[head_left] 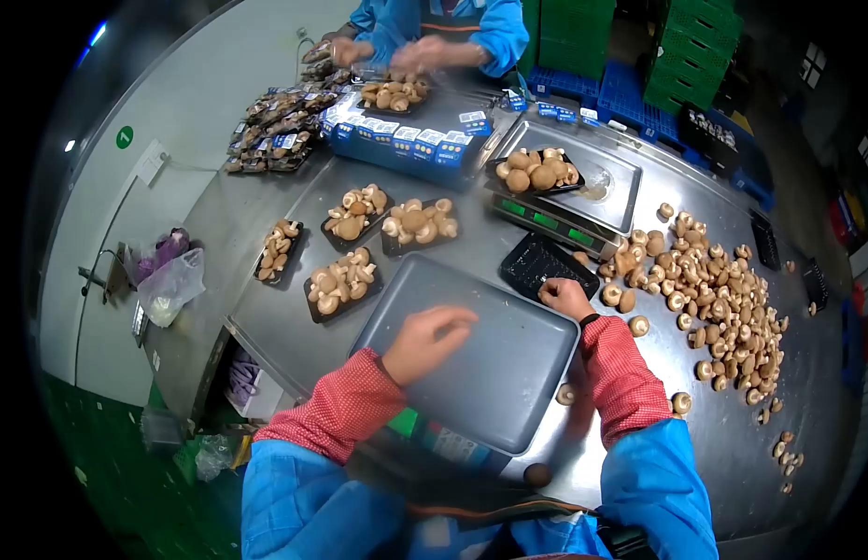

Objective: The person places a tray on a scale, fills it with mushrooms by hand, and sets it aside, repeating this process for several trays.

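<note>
My left hand (428, 343) hovers over a grey plastic tray (480, 373), fingers apart and nothing in them. At the right edge of a black tray (527, 266), my right hand (566, 297) has its fingers bent together over the tray; what they hold, if anything, is hidden. Beyond the black tray stands a scale (557, 224) with green displays, bearing a filled mushroom tray (538, 172). Loose brown mushrooms (723, 308) are heaped to the right.
Several filled mushroom trays (420, 227) stand at the left. Across the table a co-worker's blurred hands (424, 54) are over another tray of mushrooms (394, 95), behind a blue label box (396, 149). Packed mushrooms (282, 126) are piled at the back left.
</note>
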Available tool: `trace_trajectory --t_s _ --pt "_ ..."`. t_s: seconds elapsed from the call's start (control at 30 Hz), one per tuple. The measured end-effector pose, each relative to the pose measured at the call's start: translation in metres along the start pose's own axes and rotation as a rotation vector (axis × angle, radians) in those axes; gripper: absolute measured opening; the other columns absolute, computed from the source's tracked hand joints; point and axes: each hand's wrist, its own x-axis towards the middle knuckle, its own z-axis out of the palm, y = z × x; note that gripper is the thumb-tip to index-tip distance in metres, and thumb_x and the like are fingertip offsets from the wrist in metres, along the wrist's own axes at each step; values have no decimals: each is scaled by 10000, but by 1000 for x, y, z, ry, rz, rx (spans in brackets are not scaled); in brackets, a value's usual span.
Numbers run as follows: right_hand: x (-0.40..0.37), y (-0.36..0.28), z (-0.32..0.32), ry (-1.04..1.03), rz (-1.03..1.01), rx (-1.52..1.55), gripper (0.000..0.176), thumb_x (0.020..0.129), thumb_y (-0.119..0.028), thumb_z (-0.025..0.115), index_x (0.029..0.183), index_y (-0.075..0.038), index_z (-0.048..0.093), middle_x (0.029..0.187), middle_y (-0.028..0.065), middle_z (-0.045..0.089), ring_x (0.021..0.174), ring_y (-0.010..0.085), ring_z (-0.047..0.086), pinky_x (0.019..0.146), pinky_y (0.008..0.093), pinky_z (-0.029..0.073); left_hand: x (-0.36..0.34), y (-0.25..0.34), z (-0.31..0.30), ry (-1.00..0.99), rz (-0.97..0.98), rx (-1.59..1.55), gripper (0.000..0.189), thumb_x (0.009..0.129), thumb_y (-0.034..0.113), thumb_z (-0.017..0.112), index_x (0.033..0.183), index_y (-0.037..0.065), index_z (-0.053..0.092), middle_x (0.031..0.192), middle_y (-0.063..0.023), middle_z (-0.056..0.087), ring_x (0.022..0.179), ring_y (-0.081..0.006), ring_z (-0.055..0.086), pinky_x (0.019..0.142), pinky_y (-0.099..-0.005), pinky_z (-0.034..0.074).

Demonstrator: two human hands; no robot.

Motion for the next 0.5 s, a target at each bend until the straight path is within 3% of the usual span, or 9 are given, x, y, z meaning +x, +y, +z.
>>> trace_trajectory --t_s 0.07,0.13,0.23,0.3,0.37,0.43,0.5 --pt "-1 -1 -1 52 18 -11 139 776 -153 663 825 -23 667 786 181 657 734 334 657 677 410 506 -1 8 3 1 5 -37 228 903 63 639 1115 -19 654 1007 -90 694 917 -162 687 833 -279 532" --pt "-6 -18 -14 241 -30 -12 123 780 -138 663 817 -22 644 781 181 650 723 337 651 668 407 503 0 17 8 -13 4 -76 242 897 63 647 1126 -13 653 1000 -79 694 921 -166 684 844 -277 529" --pt "-20 -52 -56 488 -87 -18 78 780 -68 648 818 -21 600 757 171 621 693 340 611 631 410 485 3 28 21 -150 -80 -208 362 909 63 628 1264 14 575 1080 -83 672 992 -184 661 870 -300 529" --pt "-55 -99 -89 553 -155 -60 75 776 -39 635 828 -25 582 768 146 601 702 334 594 628 412 479 10 39 42 -113 -121 -468 439 927 64 597 1352 36 486 1146 -90 643 1042 -197 639 886 -326 533" --pt "-96 -120 -95 617 -437 -192 120 759 -39 659 823 -30 558 767 120 562 698 315 569 623 412 467 24 60 73 -100 -240 -746 488 943 60 563 1409 51 416 1201 -100 615 1087 -209 619 896 -357 538" --pt "-142 -146 -94 501 -539 -282 164 750 -91 692 809 -34 550 736 104 510 672 299 537 608 414 456 40 86 97 -60 -473 -996 505 957 54 528 1435 59 364 1247 -114 589 1128 -219 601 899 -393 546" --pt "-186 -143 -81 390 -445 -318 279 721 -212 745 843 -46 557 769 97 503 713 305 521 644 431 433 54 85 125 -191 -533 -959 389 955 42 520 1339 15 459 1176 -122 628 1034 -230 654 828 -394 583"
